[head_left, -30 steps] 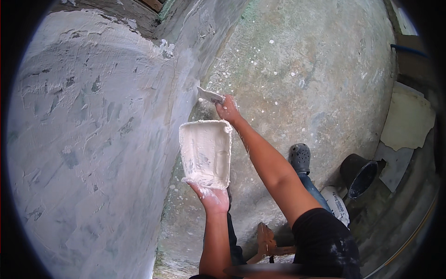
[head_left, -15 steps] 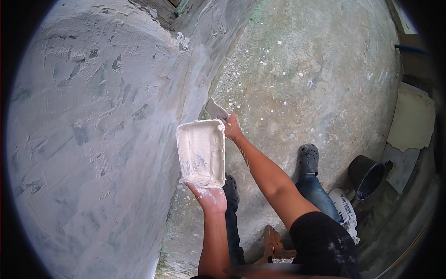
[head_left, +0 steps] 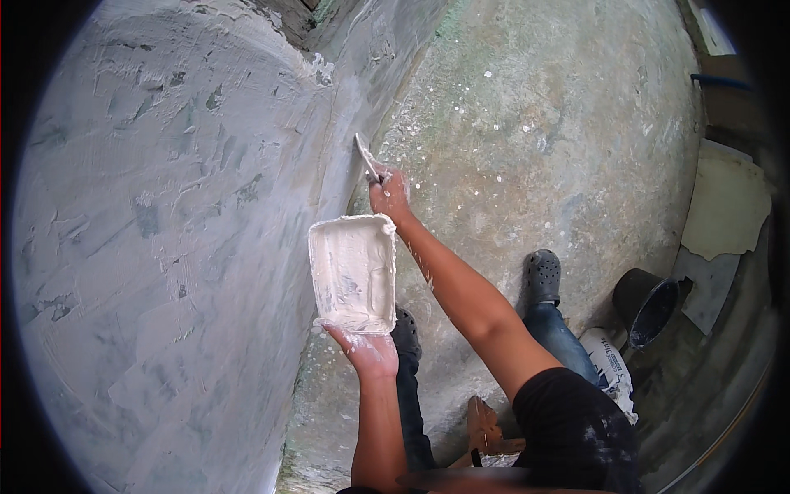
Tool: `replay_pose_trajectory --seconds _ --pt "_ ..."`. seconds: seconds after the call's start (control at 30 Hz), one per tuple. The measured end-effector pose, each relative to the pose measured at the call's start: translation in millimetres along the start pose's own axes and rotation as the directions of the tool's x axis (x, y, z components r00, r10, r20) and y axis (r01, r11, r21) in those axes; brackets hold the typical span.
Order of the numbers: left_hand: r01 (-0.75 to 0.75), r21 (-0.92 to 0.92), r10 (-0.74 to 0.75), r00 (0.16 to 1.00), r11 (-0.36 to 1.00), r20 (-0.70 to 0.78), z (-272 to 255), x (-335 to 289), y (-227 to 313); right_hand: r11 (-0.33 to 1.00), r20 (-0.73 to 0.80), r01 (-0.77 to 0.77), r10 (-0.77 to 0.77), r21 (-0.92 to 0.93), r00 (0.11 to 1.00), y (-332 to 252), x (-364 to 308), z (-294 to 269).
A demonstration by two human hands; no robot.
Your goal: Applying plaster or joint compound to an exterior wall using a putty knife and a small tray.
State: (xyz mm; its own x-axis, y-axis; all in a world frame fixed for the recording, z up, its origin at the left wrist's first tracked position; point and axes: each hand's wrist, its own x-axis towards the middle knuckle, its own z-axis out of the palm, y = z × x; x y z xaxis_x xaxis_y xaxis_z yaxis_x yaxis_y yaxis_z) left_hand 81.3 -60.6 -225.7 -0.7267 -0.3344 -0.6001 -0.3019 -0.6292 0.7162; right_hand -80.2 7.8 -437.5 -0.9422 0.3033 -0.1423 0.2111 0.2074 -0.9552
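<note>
The flat, putty-smeared scraper point(head_left: 364, 154) has moved forward; grasped by the right hand point(head_left: 390, 195), it points ahead and slightly left, near the grey plastered wall point(head_left: 181, 329). The left hand point(head_left: 370, 352) holds the rectangular putty-coated tray point(head_left: 350, 218) lengthwise behind. A round black bucket point(head_left: 632, 295) sits rightward.

Wall point(head_left: 164, 247) is filling the frame's left, tray point(head_left: 315, 267) is resting on left hand point(head_left: 368, 351) near centre, bucket point(head_left: 632, 298) is sitting lower right beside sack point(head_left: 607, 362)

A patchy grey wall point(head_left: 164, 288) meets a stained, white-speckled floor point(head_left: 559, 165), with brown wood point(head_left: 484, 424) near the lower edge and a pale sheet point(head_left: 724, 206) at right.
</note>
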Motion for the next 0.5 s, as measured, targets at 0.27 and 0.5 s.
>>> replay_pose_trajectory --seconds 0.27,0.5 --pt "-0.023 -0.113 0.019 0.999 0.993 -0.033 -9.5 9.0 -9.0 0.994 0.102 0.091 -0.096 0.053 0.99 8.2 5.7 -61.9" --pt "0.003 -0.196 -0.013 0.998 0.981 -0.053 4.2 9.9 -23.4 0.998 0.016 0.058 -0.058 0.023 0.998 11.5 -8.0 -20.6"
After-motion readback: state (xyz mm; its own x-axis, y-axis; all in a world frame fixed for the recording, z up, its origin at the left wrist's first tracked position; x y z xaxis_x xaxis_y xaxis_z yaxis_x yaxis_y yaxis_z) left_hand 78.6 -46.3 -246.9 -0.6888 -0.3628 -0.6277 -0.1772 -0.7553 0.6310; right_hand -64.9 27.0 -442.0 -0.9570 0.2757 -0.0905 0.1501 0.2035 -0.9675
